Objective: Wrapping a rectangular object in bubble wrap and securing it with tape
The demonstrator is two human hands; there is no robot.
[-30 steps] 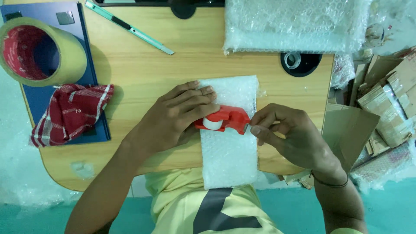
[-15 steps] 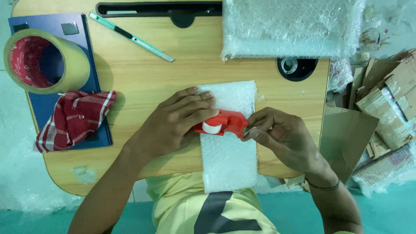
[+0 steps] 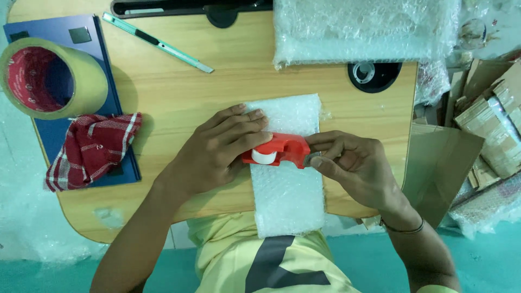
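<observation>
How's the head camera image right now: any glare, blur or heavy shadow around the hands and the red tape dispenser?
Head view: lighting is even and soft; the red tape dispenser and both hands, left hand and right hand, are sharp. The big tape roll throws a mild shadow on the wooden table. The bubble wrap roll at the top looks bright and slightly washed out. Edges bend slightly, wide-angle.

A small red tape dispenser (image 3: 279, 151) with a white roll lies across a bubble-wrap strip (image 3: 286, 184) overhanging the desk's near edge.
</observation>
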